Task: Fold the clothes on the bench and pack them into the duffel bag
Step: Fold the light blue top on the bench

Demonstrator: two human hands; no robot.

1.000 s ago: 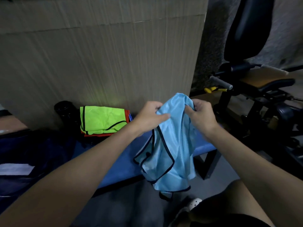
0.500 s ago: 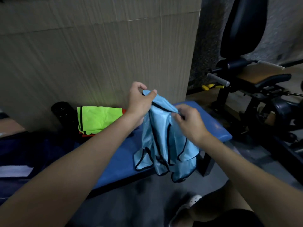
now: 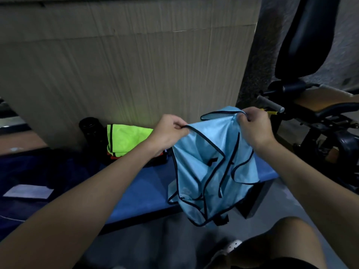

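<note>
A light blue vest [image 3: 206, 167] with black trim hangs in the air over the blue bench [image 3: 143, 191]. My left hand [image 3: 167, 133] pinches its top edge at the left. My right hand [image 3: 252, 127] grips the top edge at the right, and the cloth droops past the bench's front edge. A folded neon green vest [image 3: 124, 139] lies on an orange garment at the back of the bench. The dark navy duffel bag [image 3: 38, 177] sits at the left end, with a pale patch on it.
A tall cardboard sheet [image 3: 126, 65] stands right behind the bench. A black cylinder [image 3: 91, 129] sits beside the green vest. Black gym equipment [image 3: 318, 113] with a padded seat fills the right side. My knee and a white shoe [image 3: 233, 245] are below.
My hands have spread apart along the blue vest's top edge. The right hand rose and moved right, opening the vest out wider than before.
</note>
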